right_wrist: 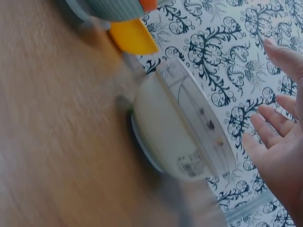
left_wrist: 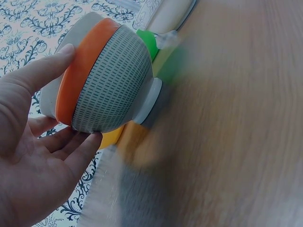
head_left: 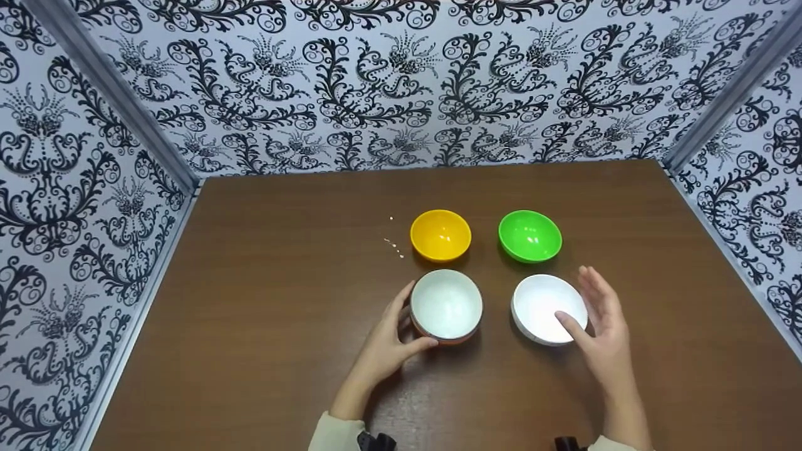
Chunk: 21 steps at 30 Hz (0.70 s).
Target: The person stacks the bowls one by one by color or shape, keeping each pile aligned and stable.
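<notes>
Patterned wallpaper, black on white, stands behind the brown table, which fills the middle and bottom of the frame. At bottom centre, the left hand grasps an orange-banded bowl, with the thumb on one side and fingers on the other. A pale bowl appears to sit inside it. I cannot tell whether the foot of this pair touches the table. Right of it in the frame is a white bowl. The right hand is beside it, fingers released and loosely extended, gripping nothing; in the right wrist view they are apart from the bowl.

For good handling, I judge that the left thumb should cover both rims, so the inner bowl does not slide, and the pair be kept level. The right fingers should come around the outer wall, low and evenly, rather than push one edge. Care is also needed near the yellow bowl and green bowl, just above in the frame.
</notes>
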Each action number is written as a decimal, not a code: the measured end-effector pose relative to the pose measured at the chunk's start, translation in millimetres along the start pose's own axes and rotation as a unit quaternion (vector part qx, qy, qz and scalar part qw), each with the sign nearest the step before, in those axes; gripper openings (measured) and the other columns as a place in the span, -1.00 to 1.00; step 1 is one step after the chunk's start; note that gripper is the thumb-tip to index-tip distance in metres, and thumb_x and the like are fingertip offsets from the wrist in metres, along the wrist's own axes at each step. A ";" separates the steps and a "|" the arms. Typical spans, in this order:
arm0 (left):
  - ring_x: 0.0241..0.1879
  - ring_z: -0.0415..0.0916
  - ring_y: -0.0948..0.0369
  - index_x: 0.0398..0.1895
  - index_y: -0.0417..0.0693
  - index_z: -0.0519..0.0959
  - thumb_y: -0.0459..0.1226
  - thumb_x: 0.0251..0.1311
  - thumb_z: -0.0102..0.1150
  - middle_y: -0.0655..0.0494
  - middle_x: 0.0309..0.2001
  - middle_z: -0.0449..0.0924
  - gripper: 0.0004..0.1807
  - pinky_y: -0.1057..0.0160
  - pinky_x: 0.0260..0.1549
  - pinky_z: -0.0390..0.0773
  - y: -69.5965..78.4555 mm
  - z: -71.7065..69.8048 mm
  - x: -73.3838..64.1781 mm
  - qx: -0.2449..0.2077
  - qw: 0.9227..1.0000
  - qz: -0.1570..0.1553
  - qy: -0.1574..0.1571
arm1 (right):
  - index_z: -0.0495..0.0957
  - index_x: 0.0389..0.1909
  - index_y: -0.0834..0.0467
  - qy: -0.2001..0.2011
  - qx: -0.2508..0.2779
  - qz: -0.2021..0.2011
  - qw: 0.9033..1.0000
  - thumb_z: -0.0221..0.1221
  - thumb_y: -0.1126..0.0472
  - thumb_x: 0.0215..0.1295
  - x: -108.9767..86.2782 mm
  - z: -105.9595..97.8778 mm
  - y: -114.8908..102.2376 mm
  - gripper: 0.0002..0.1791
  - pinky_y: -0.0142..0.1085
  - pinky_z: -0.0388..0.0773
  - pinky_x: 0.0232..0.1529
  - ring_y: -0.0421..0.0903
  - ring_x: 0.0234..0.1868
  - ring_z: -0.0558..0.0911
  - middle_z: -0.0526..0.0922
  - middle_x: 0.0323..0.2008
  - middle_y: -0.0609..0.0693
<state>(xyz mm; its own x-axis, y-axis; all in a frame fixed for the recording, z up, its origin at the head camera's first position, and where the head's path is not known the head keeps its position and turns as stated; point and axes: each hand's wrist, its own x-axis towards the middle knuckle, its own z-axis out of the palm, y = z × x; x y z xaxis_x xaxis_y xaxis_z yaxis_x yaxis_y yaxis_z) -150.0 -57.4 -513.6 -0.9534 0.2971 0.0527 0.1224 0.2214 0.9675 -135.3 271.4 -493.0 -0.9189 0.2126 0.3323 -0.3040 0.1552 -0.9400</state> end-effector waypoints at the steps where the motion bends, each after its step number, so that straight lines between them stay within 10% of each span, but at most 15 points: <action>1: 0.45 0.27 -0.06 0.59 -0.02 0.03 -0.09 0.04 0.50 -0.14 0.51 0.14 0.11 0.04 0.39 0.39 -0.2 0.0 0.1 -0.001 1.000 0.002 0.000 | 0.18 0.47 0.32 0.003 -0.004 0.004 1.000 0.24 0.68 0.07 -0.4 -0.9 1.1 -0.11 -0.57 0.26 0.42 -0.28 0.40 0.39 0.38 0.41 0.07; 21: 0.46 0.26 -0.05 0.58 -0.01 0.04 -0.10 0.02 0.51 -0.11 0.52 0.13 0.10 0.05 0.40 0.38 0.8 -0.2 -1.2 -0.011 1.000 0.003 0.003 | 0.17 0.47 0.28 0.046 -0.031 0.086 0.995 0.15 0.51 0.31 -8.3 -12.0 19.3 -0.29 -0.58 0.28 0.40 -0.30 0.34 0.36 0.37 0.33 -0.10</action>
<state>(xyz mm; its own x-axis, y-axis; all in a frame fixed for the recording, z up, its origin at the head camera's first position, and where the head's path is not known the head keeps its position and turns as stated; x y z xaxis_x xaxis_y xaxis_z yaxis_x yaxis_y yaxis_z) -148.9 -57.7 -512.8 -0.9542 0.2932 0.0603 0.1227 0.1996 0.9722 -130.5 284.2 -512.9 -0.9284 0.3272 0.1759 -0.1259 0.1682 -0.9777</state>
